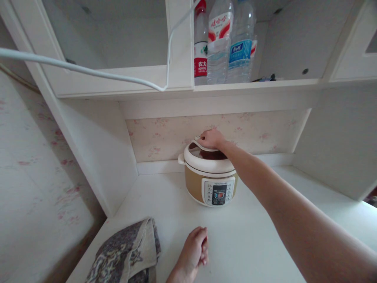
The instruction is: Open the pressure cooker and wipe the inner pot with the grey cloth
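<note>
An electric pressure cooker (194,184) with a gold body, a cream lid and a front control panel stands upright on the white countertop (167,212). My right hand (211,139) reaches over it, fingers wrapped round the handle on top of the lid; the lid sits on the body. Below and in front of the cooker, my left hand (193,249) hovers over or rests on the counter, its fingers curled in. Nothing shows in that hand, though its palm is partly hidden. A grey patterned cloth (126,251) lies folded to its left.
Overhead, an open cabinet shelf (288,83) holds several clear plastic bottles (219,43). A white cable (97,72) hangs across the upper left, in front of the cabinet. White side panels (91,145) and a flowered back wall (165,135) enclose the counter.
</note>
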`<act>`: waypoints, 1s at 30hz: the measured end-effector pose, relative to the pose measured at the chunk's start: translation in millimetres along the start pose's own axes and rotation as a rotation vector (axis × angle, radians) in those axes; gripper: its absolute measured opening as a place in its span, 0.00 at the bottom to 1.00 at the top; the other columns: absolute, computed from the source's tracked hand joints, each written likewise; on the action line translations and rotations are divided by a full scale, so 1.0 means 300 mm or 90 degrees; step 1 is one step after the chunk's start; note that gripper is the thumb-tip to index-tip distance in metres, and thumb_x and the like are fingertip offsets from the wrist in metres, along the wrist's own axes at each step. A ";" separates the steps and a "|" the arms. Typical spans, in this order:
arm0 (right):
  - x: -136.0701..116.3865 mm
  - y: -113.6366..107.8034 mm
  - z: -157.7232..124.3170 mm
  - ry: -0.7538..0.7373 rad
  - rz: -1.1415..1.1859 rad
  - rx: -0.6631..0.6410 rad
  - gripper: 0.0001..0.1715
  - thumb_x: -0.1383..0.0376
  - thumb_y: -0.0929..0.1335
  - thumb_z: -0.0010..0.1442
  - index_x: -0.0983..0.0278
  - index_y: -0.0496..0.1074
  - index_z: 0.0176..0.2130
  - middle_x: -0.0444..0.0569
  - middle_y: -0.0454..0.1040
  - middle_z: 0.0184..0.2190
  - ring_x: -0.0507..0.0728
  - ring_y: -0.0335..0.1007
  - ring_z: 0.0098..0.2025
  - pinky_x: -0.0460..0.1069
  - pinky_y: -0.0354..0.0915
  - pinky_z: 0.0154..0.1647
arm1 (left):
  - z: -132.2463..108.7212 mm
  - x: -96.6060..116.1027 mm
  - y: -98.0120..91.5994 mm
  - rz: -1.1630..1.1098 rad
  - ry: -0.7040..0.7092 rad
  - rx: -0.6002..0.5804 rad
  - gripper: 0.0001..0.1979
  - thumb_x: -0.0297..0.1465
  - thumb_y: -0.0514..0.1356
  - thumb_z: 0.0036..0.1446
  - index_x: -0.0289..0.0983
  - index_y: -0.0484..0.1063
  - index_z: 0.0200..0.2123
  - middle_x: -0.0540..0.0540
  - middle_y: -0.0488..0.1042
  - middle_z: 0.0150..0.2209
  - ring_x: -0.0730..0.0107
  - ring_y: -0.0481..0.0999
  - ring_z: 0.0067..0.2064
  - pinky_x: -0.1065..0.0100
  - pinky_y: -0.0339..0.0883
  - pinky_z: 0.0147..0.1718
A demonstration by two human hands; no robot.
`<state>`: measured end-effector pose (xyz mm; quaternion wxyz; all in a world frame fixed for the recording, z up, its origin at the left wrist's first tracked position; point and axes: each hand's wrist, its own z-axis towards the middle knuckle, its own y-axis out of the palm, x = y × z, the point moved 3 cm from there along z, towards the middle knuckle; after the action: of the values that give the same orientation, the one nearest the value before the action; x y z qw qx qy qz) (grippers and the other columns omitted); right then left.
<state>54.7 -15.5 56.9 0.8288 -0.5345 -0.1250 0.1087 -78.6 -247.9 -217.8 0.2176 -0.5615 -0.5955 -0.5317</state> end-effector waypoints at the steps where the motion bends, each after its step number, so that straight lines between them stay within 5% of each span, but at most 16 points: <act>1: 0.004 0.000 -0.005 -0.019 -0.003 0.007 0.27 0.51 0.59 0.60 0.64 0.78 0.42 0.56 0.76 0.45 0.64 0.69 0.48 0.54 0.59 0.50 | -0.001 0.000 0.001 0.001 0.000 0.002 0.22 0.49 0.62 0.46 0.39 0.57 0.24 0.59 0.55 0.16 0.83 0.48 0.14 0.73 0.43 0.14; 7: 0.015 -0.018 -0.027 -0.083 -0.002 0.023 0.24 0.55 0.59 0.61 0.65 0.78 0.40 0.55 0.77 0.43 0.61 0.70 0.46 0.51 0.58 0.48 | 0.025 -0.009 -0.007 -0.003 -0.022 0.003 0.28 0.55 0.64 0.38 0.40 0.55 0.23 0.60 0.54 0.14 0.84 0.48 0.13 0.72 0.40 0.14; 15: 0.083 -0.124 0.018 -0.029 0.015 0.064 0.25 0.52 0.59 0.60 0.62 0.78 0.40 0.52 0.77 0.44 0.61 0.70 0.46 0.49 0.59 0.44 | 0.098 -0.019 -0.018 0.018 -0.048 0.002 0.33 0.59 0.64 0.28 0.40 0.51 0.20 0.60 0.53 0.11 0.84 0.47 0.11 0.70 0.34 0.16; 22: 0.238 -0.171 -0.039 0.199 0.097 0.165 0.29 0.50 0.57 0.61 0.63 0.78 0.41 0.57 0.77 0.42 0.65 0.70 0.45 0.53 0.60 0.44 | 0.085 -0.010 -0.008 0.002 -0.043 0.001 0.32 0.58 0.65 0.29 0.40 0.53 0.21 0.60 0.54 0.11 0.84 0.48 0.11 0.71 0.36 0.15; 30: 0.501 -0.165 -0.225 0.469 0.231 0.253 0.32 0.51 0.54 0.61 0.66 0.78 0.39 0.60 0.77 0.37 0.65 0.72 0.40 0.52 0.63 0.38 | 0.075 -0.014 -0.011 -0.014 -0.034 0.010 0.31 0.56 0.66 0.31 0.40 0.55 0.22 0.60 0.55 0.12 0.83 0.49 0.12 0.73 0.43 0.13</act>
<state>220.9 -46.2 88.8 0.8720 -0.3816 0.2971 0.0762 -72.8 -229.2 -230.2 0.2001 -0.5675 -0.6115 -0.5139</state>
